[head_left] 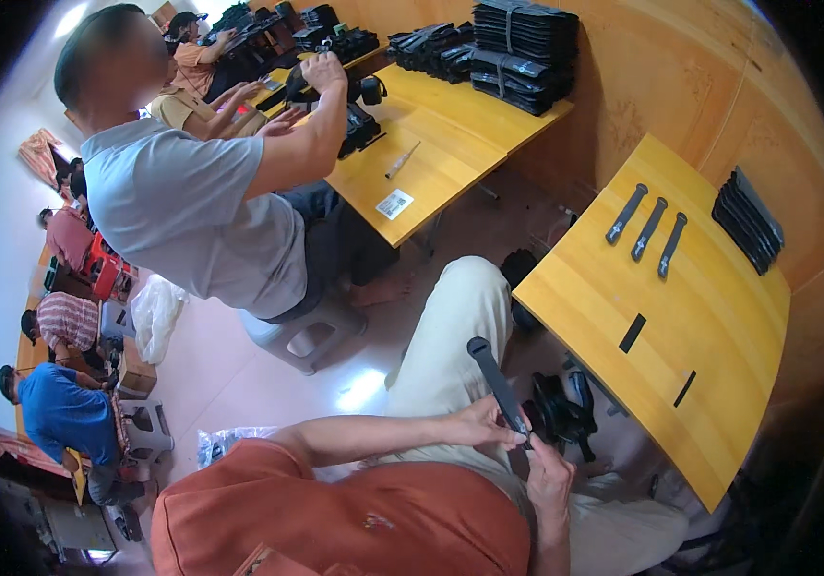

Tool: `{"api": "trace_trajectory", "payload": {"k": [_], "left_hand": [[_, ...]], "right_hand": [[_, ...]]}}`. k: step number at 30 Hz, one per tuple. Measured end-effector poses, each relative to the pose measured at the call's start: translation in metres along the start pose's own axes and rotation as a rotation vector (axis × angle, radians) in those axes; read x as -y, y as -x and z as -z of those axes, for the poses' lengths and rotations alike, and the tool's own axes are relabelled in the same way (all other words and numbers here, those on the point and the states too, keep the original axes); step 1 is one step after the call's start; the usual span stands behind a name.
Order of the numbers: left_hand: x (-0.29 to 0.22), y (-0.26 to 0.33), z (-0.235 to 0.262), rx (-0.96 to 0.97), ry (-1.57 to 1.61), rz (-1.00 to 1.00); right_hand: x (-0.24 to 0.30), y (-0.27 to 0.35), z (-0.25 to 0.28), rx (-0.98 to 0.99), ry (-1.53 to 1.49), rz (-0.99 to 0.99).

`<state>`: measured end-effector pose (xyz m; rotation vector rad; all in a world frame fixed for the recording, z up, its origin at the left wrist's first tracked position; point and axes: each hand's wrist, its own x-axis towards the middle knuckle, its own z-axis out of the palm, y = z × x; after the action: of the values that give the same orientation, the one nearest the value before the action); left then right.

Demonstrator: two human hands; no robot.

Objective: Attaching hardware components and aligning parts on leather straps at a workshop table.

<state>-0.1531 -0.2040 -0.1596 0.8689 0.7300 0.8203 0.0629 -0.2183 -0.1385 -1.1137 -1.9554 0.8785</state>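
Note:
Above my lap, both hands hold one dark grey strap point(498, 381) with a rounded end that points up and away from me. My left hand point(477, 423) is closed round its lower part. My right hand point(550, 470) pinches the strap's near end, its fingertips close to the left ones. Just past my hands sits a black bundle point(562, 415) of curved parts; what it is I cannot make out. To the right, three similar dark straps point(641, 229) lie side by side on a yellow wooden table point(565, 274).
The table also bears two short black strips point(632, 333) and a stack of flat black pieces point(750, 223). At the left a co-worker in a grey shirt point(186, 206) sits at another yellow table point(450, 125), with a screwdriver point(399, 161) and black stacks point(517, 53).

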Motion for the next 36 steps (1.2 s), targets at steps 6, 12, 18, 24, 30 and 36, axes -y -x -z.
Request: {"api": "trace_trajectory", "payload": {"k": [6,12,18,24,30,36], "left_hand": [[-0.018,0.007,-0.001,0.067,-0.030,0.019],[-0.003,0.011,-0.011,-0.105,-0.433,-0.050],[-0.012,0.015,-0.009,-0.013,-0.604,-0.063],[-0.008,0.014,0.000,0.262,-0.779,-0.071],[-0.011,0.005,0.009,0.491,-0.873,-0.017],[-0.017,0.010,-0.001,0.356,-0.508,0.028]], "right_hand": [[-0.002,0.004,0.001,0.060,-0.082,-0.010],[0.010,0.005,-0.010,0.063,-0.042,-0.029],[0.023,0.003,-0.003,0.130,0.038,-0.052],[0.024,0.004,0.010,0.279,0.289,0.125],[0.029,-0.006,0.024,0.359,0.446,0.295],[0.023,-0.002,0.020,0.253,0.249,0.172]]}}
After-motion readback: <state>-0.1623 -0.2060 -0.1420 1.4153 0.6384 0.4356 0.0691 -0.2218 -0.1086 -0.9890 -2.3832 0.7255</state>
